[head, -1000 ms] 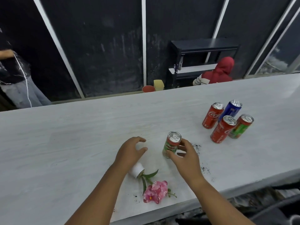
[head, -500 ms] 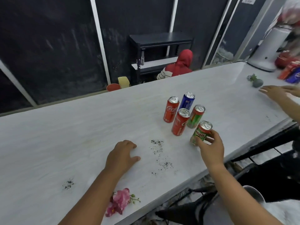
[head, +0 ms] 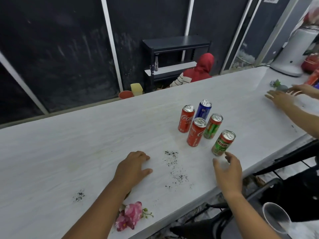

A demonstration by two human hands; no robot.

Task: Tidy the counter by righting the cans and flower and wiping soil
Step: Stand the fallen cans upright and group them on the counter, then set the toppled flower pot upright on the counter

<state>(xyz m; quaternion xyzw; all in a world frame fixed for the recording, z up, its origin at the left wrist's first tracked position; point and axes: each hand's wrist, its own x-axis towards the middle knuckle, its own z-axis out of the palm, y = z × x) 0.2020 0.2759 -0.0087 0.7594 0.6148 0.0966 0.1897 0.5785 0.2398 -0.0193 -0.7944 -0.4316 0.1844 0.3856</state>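
Five cans [head: 196, 131] upright (two red, one blue, two green), one flower [head: 129, 215] lying; left hand [head: 133, 168], right hand [head: 227, 173] released.

One cam only, worn on the head, wide-angle. It sat at the near long edge of the counter [head: 86, 152] & looked fwd & down across it, turned a bit to the R, so the counter ran diagonally from lower L to upper R. Both forearms came in from the bottom edge. The left hand [head: 133, 168] & right hand [head: 227, 173] were low-centre, close to the lens. The flower [head: 129, 216] lay nearest, by the bottom edge. The cans [head: 196, 133] stood mid-frame, farther out. Dark wall panels [head: 60, 57] & a shelf [head: 176, 54] filled the top, beyond the far side. Another person's hands [head: 279, 99] showed at the R edge.
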